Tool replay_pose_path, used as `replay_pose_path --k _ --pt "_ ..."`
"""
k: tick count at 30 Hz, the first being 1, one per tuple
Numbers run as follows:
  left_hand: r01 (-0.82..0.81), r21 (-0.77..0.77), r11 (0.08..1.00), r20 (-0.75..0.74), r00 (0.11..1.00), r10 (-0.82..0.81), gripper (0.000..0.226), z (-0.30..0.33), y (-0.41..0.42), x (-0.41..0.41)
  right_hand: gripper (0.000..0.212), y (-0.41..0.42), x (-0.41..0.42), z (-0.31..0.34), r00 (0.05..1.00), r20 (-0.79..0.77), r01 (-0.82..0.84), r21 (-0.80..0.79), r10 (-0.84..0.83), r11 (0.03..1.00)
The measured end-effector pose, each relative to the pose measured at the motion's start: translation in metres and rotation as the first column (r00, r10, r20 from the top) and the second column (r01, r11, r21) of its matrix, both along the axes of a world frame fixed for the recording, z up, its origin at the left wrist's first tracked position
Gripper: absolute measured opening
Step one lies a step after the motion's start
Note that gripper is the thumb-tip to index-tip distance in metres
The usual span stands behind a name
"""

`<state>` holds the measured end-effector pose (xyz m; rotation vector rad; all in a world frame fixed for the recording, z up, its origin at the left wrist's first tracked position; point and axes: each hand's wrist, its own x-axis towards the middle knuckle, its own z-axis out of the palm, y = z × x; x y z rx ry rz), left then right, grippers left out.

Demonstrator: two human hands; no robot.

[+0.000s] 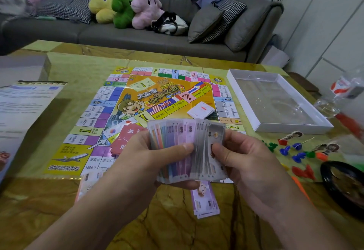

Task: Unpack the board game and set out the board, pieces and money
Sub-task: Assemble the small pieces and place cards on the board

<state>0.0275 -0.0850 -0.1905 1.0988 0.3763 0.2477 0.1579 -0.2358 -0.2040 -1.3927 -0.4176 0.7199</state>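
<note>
The paper game board [157, 100] lies unfolded on the marble table. A fanned stack of play money [185, 147] is held above its near edge. My left hand [145, 155] grips the stack from the left with the thumb across the notes. My right hand [246, 159] pinches the rightmost grey notes. Two small piles of notes lie on the table, a purple one [206, 200] below the hands and another [88, 182] at the left. A red card deck [126, 137] and a white card deck [201, 110] rest on the board. Coloured plastic pieces [299, 151] are scattered at the right.
The empty white box tray [256, 119] stands right of the board. A printed sheet [25, 104] lies at the left, a black dish [342, 186] at the right edge, crumpled plastic wrap [334, 102] behind the pieces. A grey sofa [137, 35] with plush toys stands behind the table.
</note>
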Motion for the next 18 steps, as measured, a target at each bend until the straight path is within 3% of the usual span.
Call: replay_pose_path --k 10,15,18 --pt "0.049 -0.009 0.999 0.02 0.999 -0.048 0.034 0.0012 -0.0008 -0.0019 0.036 0.0007 0.0028 0.0001 0.97 -0.21 -0.105 0.095 0.123 0.99" --pt "-0.046 0.115 0.992 -0.022 0.999 0.049 0.032 0.0021 -0.0016 -0.0012 0.03 0.003 0.0018 -0.0027 0.983 -0.164 -0.079 0.05 0.086 0.996" --pt "-0.075 0.095 0.993 -0.045 0.996 0.08 0.036 0.0026 -0.0032 -0.0013 0.027 0.0041 -0.0003 -0.0032 0.993 -0.101 -0.064 0.017 0.065 0.998"
